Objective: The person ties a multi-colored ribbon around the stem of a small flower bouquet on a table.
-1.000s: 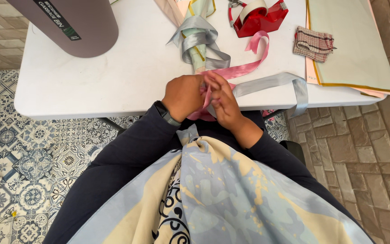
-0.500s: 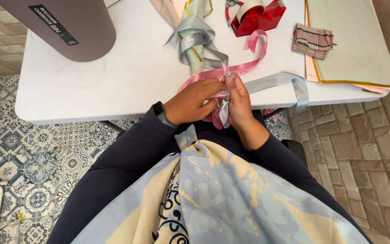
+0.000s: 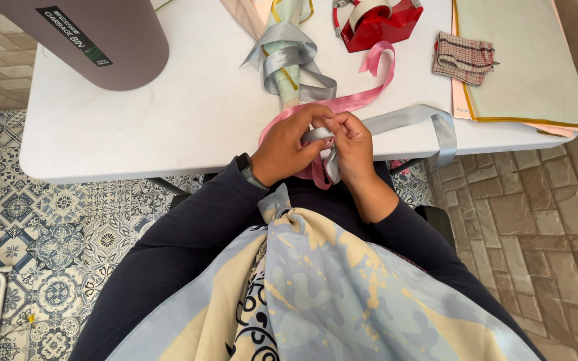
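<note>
white table point(image 3: 168, 127) — patterned tile floor point(image 3: 48, 247)

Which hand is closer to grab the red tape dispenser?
Probably the right hand: it sits nearer the red tape dispenser, up the table on its side. Both hands, left hand too, are pinching ribbons.

Grey bin point(image 3: 95, 37) cropped; ribbon ends seemingly hidden inside hands.
</note>
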